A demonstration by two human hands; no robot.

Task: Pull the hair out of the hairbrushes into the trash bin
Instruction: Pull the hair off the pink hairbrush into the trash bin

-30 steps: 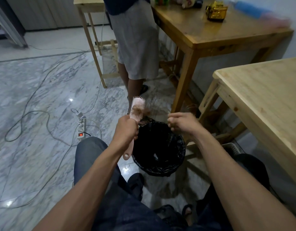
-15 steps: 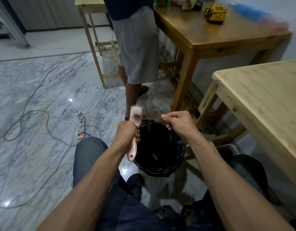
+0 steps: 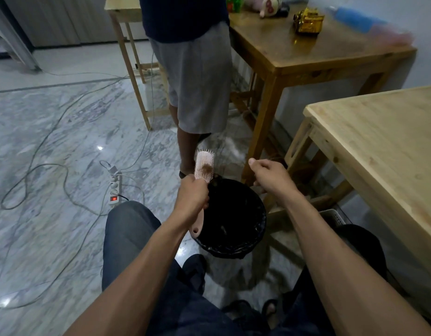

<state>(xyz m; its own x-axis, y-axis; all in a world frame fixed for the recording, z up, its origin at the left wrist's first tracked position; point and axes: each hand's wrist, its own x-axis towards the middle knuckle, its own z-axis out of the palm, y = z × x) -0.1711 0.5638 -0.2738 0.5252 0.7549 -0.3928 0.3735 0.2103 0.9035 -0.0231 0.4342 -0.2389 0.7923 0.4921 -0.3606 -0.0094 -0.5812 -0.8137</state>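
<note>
My left hand grips the handle of a pink hairbrush, held upright over the left rim of the trash bin. A brown clump of hair sits in its bristles. The black-lined trash bin stands on the floor between my knees. My right hand hovers over the bin's far right rim, fingers curled and thumb out; thin strands seem to trail from it, but I cannot tell for sure.
A person in grey shorts stands just beyond the bin. A dark wooden table is behind, a light wooden table to the right. Cables and a power strip lie on the marble floor at left.
My right hand has pulled away to the right from the brush. The brush stays upright in my left hand with less hair stretched out from it.
</note>
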